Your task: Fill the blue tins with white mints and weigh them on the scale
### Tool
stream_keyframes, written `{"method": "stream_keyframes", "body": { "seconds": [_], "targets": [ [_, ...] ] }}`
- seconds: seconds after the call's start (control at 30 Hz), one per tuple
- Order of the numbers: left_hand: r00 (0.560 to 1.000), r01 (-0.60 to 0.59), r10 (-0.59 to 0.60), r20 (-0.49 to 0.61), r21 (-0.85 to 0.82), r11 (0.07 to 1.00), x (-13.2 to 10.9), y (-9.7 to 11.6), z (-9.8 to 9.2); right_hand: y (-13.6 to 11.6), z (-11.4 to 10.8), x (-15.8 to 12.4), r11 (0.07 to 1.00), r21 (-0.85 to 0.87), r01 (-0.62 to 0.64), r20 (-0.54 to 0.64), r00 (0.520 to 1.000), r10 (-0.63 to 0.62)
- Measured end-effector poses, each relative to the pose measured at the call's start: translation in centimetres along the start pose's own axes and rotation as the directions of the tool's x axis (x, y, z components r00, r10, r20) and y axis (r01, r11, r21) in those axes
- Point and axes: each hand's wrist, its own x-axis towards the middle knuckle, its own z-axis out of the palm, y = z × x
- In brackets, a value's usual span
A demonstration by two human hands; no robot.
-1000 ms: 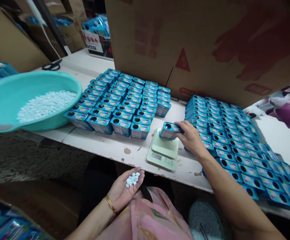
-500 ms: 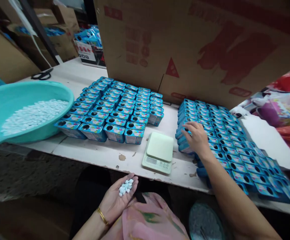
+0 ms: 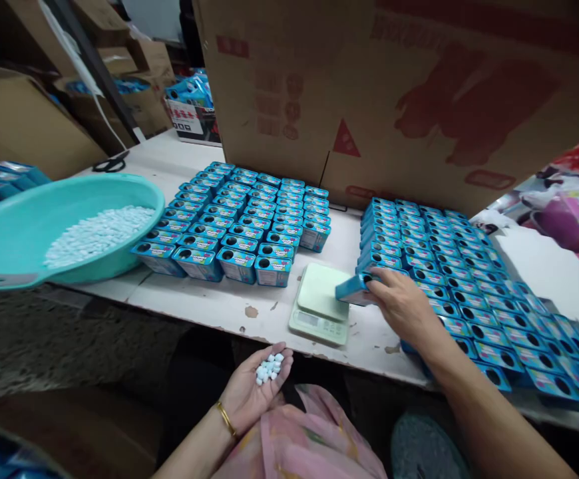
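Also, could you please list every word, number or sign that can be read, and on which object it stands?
No word or number reads clearly.
Blue containers: top lettering, too small.
Pale green scale: display and button marks, too blurred.
Large carton: red triangle sign visible; other red print unreadable.
Small box behind: red characters, too blurred.

Uneven light: white tabletop fairly bright, large carton in shade, floor under the table's edge dark. Upper right corner falls to near-black. Blue boxes at lower right look stretched and soft.
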Motion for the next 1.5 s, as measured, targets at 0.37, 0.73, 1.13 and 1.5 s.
{"method": "stream_keyframes", "body": {
  "seconds": [0.37, 0.73, 1.13, 1.5],
  "targets": [
    [0.997, 0.015, -0.018, 0.076, 0.041, 0.999, -0.5, -0.2, 0.0, -2.3, -0.2, 1.3, 0.971, 0.239, 0.015, -0.111, 0.994, 0.012],
    [0.994, 0.037, -0.043, 0.105, 0.054, 0.998, 0.5, -0.6, -0.3, -0.3, 1.0, -2.8, 0.922, 0.358, -0.147, -0.127, 0.971, 0.204],
    [0.994, 0.051, -0.053, 0.094, 0.017, 0.999, 0.4, -0.3, -0.3, -1.7, 2.5, -1.2, 0.766, 0.610, -0.206, -0.073, 0.947, 0.313],
    [0.991, 0.013, -0.011, 0.131, -0.009, 1.000, 0.8, 0.8, 1.3, -2.5, 6.1, 0.2, 0.445, 0.866, -0.229, 0.050, 0.924, 0.379]
  ]
}}
